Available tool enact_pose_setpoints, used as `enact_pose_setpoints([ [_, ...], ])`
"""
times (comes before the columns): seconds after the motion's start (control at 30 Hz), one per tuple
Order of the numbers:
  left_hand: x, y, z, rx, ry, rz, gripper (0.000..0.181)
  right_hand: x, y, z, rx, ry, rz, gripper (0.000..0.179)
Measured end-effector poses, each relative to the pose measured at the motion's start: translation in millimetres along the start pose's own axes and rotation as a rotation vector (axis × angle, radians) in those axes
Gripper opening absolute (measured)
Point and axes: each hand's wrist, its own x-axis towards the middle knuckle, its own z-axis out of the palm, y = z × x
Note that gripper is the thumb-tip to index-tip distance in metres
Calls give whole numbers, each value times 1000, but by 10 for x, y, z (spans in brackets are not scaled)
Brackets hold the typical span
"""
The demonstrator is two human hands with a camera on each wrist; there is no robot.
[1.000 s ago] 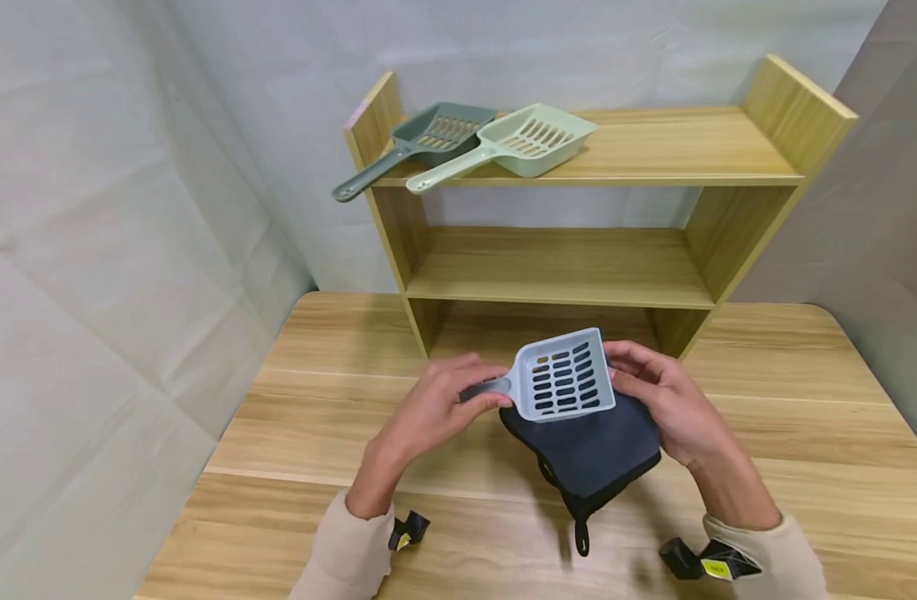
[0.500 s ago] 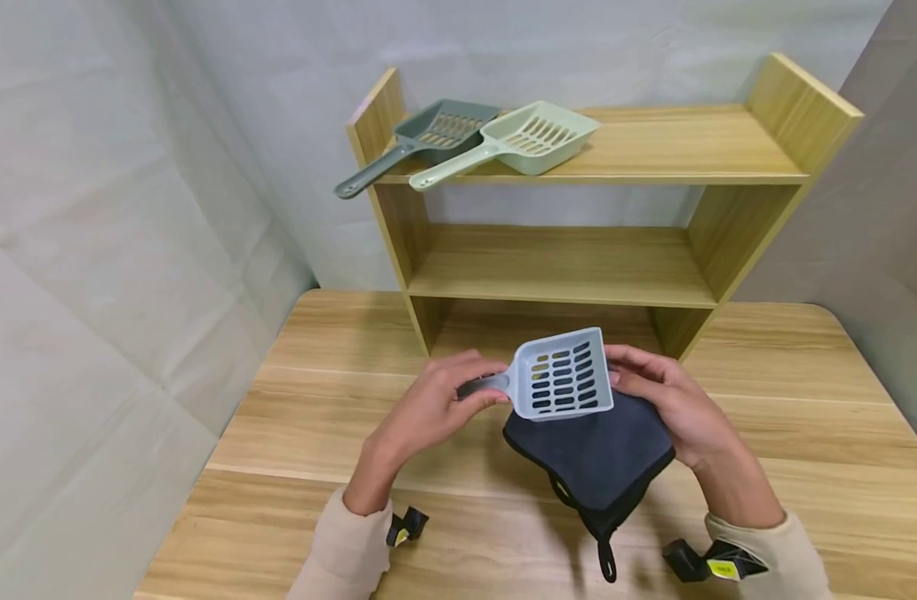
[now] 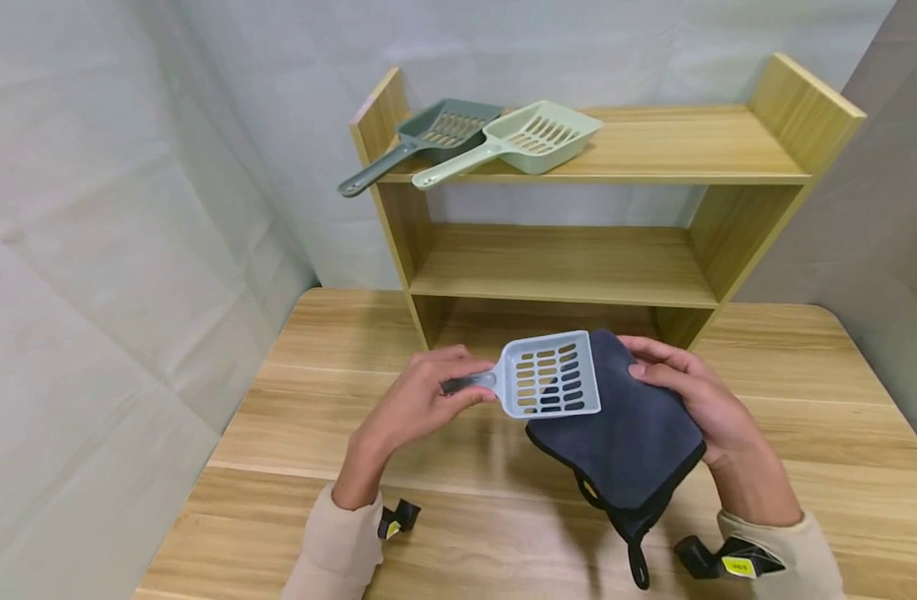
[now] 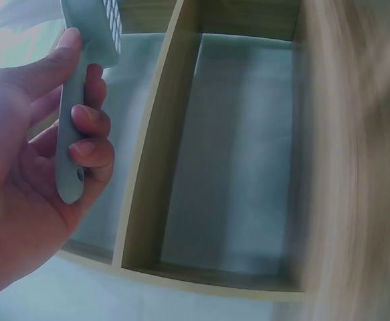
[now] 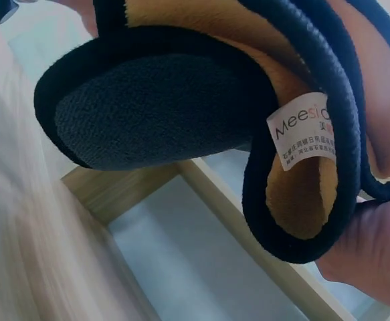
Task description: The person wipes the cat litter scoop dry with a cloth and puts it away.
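In the head view my left hand grips the handle of a light blue-grey slotted litter scoop, its pan facing up. The left wrist view shows fingers and thumb wrapped about the scoop's handle. My right hand holds a dark blue-grey cloth with black edging, thumb on top and fingers beneath. The cloth lies behind the pan's right side; whether they touch I cannot tell. Seen from the right wrist, the folded cloth has an orange-brown underside and a white label.
A wooden shelf unit stands at the back of the wooden table. On its top board lie a dark grey-green scoop and a pale green scoop, handles jutting over the front edge. White sheeting surrounds the table.
My left hand has drawn the scoop slightly left. My right hand has shifted right with the cloth, away from the scoop's edge, and more of the cloth shows. The shelf scoops stay put.
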Motion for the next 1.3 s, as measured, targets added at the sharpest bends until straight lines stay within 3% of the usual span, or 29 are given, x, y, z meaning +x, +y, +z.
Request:
enact_pose_setpoints([
  [0.33, 28, -2, 99, -54, 39, 47, 32, 45, 74, 81, 9, 4, 41, 44],
  [0.57, 40, 1, 161, -81, 33, 44, 32, 96, 162, 118, 11, -58, 18, 42],
  [0.73, 40, 17, 161, -85, 33, 24, 31, 99, 180, 122, 3, -66, 2, 41],
  [1.0, 25, 11, 102, -70, 45, -30, 32, 46, 100, 119, -55, 8, 30, 43],
  [1.3, 9, -25, 11, -30, 81, -65, 32, 11, 25, 69, 22, -34, 23, 46],
])
